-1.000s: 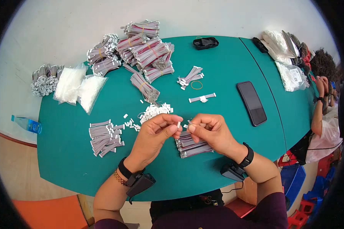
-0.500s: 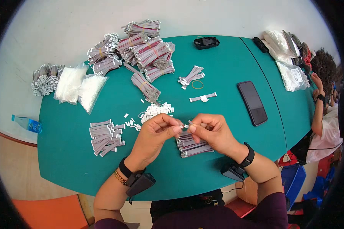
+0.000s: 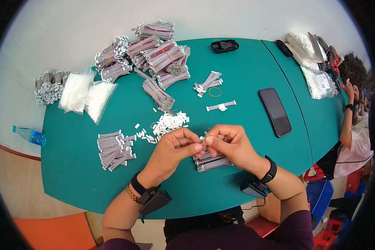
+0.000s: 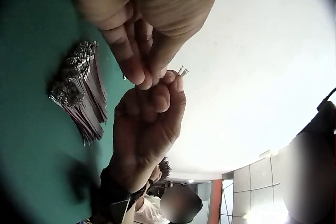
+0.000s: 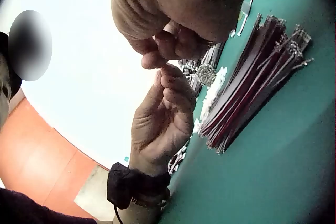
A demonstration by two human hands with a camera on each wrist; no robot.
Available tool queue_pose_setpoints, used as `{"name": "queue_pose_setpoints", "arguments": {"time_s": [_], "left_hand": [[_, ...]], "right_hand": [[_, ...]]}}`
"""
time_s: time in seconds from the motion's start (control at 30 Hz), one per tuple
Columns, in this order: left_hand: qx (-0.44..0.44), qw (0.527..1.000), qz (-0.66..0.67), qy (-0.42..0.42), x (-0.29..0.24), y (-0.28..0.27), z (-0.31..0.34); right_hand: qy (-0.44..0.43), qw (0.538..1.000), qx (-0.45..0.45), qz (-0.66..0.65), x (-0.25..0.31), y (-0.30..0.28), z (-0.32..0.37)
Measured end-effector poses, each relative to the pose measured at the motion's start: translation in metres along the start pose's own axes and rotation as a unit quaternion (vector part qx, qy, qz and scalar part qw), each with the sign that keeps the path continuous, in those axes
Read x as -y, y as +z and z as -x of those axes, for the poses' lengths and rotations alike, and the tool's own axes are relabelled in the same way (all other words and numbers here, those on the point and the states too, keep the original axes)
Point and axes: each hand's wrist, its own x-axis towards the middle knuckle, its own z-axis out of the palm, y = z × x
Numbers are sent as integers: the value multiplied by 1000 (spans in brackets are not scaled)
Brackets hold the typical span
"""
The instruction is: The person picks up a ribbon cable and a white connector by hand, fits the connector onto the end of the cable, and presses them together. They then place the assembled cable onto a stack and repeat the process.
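Observation:
Over the middle of the green table, both hands meet fingertip to fingertip. My left hand (image 3: 166, 151) pinches a small white connector (image 3: 202, 138) between thumb and fingers, mostly covered by them. My right hand (image 3: 233, 146) pinches the end of a short flat cable, and its small metal terminals (image 4: 182, 70) stick out past the fingertips in the left wrist view. The rest of that cable is hidden in the fingers. Below the hands lies a stack of grey and dark red ribbon cables (image 3: 212, 161). A heap of loose white connectors (image 3: 171, 121) is just beyond the left hand.
Finished-looking grey cables with white ends (image 3: 114, 152) lie at left. Banded cable bundles (image 3: 162, 58) pile up at the back, beside clear bags of white parts (image 3: 76, 91). A phone (image 3: 275, 112) and a rubber band (image 3: 215, 92) lie right. Another person's arm (image 3: 346, 121) shows far right.
My left hand has shifted right, bringing its white connector up against the right fingertips and closing the gap. The right hand has stayed almost still. The other person's hands at far right moved.

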Motion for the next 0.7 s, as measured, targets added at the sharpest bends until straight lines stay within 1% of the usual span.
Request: {"name": "queue_pose_setpoints", "arguments": {"time_s": [0.1, 0.2, 0.3, 0.5, 0.6, 0.7], "left_hand": [[-2, 1000, -18, -9, -6, 5, 1], [-24, 999, -30, 8, -3, 5, 2], [-34, 999, -3, 19, -3, 0, 1], [-20, 998, 55, 12, -4, -5, 0], [-32, 997, 63, 33, -1, -3, -1], [-11, 997, 81, 2, 1, -8, -1]], "right_hand": [[-6, 1000, -2, -8, 1, 1, 0], [-7, 1000, -13, 24, 3, -2, 0], [-5, 999, -9, 36, 2, -7, -1], [10, 997, 15, 76, 11, -1, 1], [-7, 996, 23, 87, 8, -2, 2], [-2, 996, 31, 86, 10, -2, 2]]}}
